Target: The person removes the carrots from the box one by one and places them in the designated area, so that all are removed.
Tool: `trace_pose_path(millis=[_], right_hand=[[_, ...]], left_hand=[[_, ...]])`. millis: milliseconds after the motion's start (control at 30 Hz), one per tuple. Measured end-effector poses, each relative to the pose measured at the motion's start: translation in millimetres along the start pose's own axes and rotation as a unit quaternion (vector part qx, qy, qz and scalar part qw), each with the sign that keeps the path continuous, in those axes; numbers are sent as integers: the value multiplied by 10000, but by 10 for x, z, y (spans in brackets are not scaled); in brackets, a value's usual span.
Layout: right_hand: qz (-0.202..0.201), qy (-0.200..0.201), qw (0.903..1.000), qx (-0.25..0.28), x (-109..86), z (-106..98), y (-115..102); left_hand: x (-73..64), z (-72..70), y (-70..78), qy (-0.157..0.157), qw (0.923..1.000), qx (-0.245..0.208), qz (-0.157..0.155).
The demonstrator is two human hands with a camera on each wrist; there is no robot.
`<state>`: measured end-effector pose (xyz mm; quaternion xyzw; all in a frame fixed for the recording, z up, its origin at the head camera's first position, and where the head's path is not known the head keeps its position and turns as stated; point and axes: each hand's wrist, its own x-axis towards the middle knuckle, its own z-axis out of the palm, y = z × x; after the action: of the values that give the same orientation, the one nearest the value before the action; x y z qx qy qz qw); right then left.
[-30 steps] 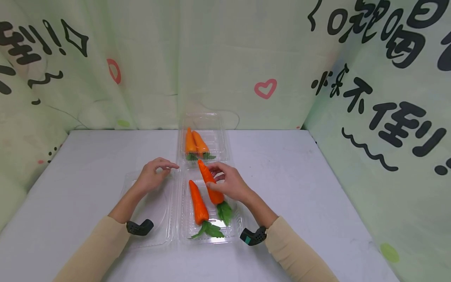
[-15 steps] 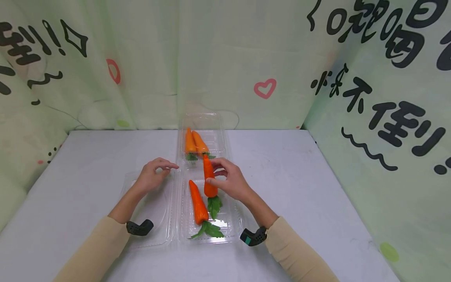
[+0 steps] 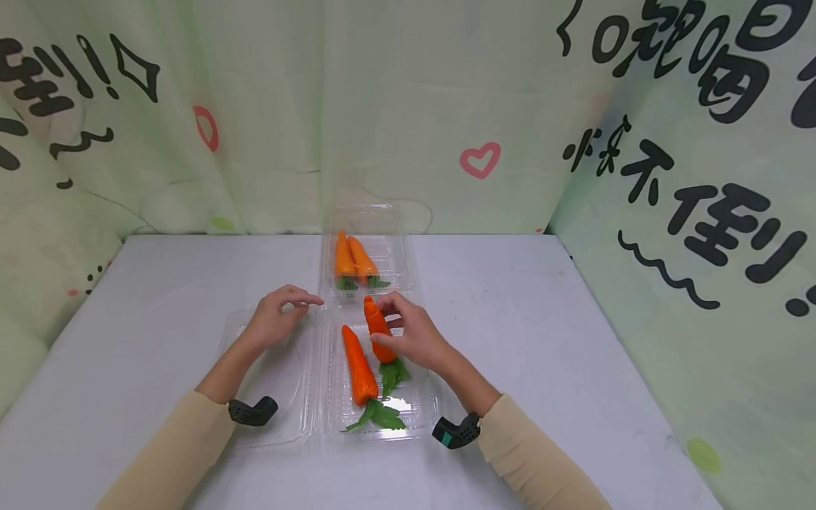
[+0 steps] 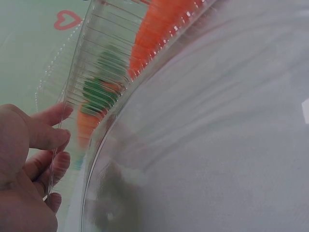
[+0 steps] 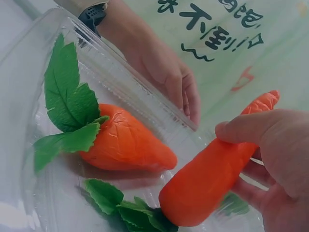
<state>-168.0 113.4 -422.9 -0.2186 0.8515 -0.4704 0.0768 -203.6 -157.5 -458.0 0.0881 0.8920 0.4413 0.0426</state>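
Observation:
In the head view, my right hand (image 3: pixel 411 329) grips an orange toy carrot (image 3: pixel 378 327) with green leaves, between thumb and fingers, over the right half of an opened clear plastic container (image 3: pixel 421 425). The right wrist view shows this carrot tilted, its leaves near the tray floor; contact there is unclear. Left of it, a second toy carrot (image 3: pixel 359 368) lies in the same half, leaves toward me. My left hand (image 4: pixel 29 154) holds the container's thin clear edge at its far side, thumb and fingers on the rim.
Behind stands another clear container (image 3: pixel 398 248) with two lighter orange carrots (image 3: pixel 354 258) inside. The open lid half (image 3: pixel 280 397) lies flat at left on the white table (image 3: pixel 542 368). A printed curtain (image 3: pixel 395 106) borders the table at the back and sides.
The held carrot first swung more upright and away from me, then came back nearer and lower, tilting slightly left at its tip. My left hand has stayed put.

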Motion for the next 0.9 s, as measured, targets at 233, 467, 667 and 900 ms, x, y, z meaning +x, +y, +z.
trace_pose_path(millis=[233,467,667,900], right_hand=[[-69,294,9995,95,-17,-17,-17],[-389,699,9964,274,6,-109,-115],[-551,982,9928,413,29,-164,-195],[-682,1082,9907,472,34,-169,-204]], left_hand=[[-3,-2,14,-11,10000,23,57],[5,-4,5,-25,10000,-20,56],[7,-6,1,-29,10000,-32,76],[8,-3,7,-48,10000,-55,31]])
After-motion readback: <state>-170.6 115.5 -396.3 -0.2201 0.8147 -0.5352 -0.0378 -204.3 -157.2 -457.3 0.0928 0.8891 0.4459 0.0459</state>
